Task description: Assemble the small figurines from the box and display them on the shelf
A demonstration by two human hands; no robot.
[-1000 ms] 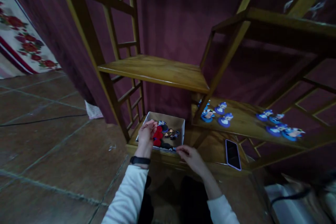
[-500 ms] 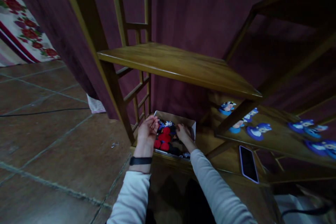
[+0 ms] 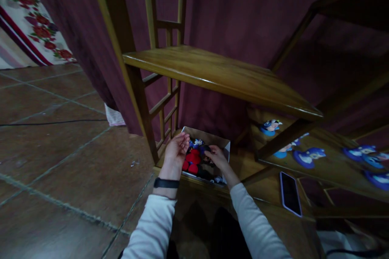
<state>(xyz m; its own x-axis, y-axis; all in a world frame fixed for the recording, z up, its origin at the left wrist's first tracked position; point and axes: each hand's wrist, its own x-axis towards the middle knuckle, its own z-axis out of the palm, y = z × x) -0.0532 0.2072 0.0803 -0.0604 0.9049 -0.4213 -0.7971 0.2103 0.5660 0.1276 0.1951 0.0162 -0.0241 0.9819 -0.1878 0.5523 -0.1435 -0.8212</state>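
A shallow white cardboard box [image 3: 226, 145] stands on the bottom shelf, holding several small figurines with red [image 3: 192, 157], black and blue-white parts. My right hand [image 3: 217, 156] reaches into its right side, fingers pinched on a small figurine with a dark round base [image 3: 206, 149]; much of that piece is hidden. At the box's left edge is my left hand [image 3: 177, 145], palm turned inward and fingers loosely curled apart, with nothing visible in it. A dark band circles the left wrist.
A wooden shelf board [image 3: 219, 75] spans above the box. To the right, several blue-based figurines [image 3: 308, 156] stand on another shelf, and a phone [image 3: 290, 193] lies near the front edge. A cable [image 3: 54, 122] crosses the tiled floor at left.
My right hand has lifted slightly from among the figurines, and a dark round-based one now shows at its fingertips. My left hand stays by the box's left edge. The view has shifted slightly.
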